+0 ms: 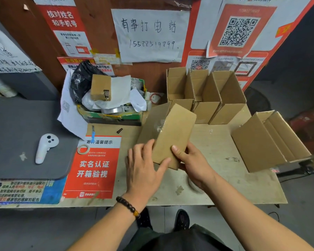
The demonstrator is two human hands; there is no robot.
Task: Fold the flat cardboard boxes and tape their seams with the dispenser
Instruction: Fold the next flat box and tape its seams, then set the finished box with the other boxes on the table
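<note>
We see bare forearms, a dark wooden bead bracelet with one amber bead [128,207] on our left wrist, dark green trousers [172,240], black shoes [182,219].

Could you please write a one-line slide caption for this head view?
Both hands, left and right, hold a cardboard box over the table, folded boxes standing behind.
</note>
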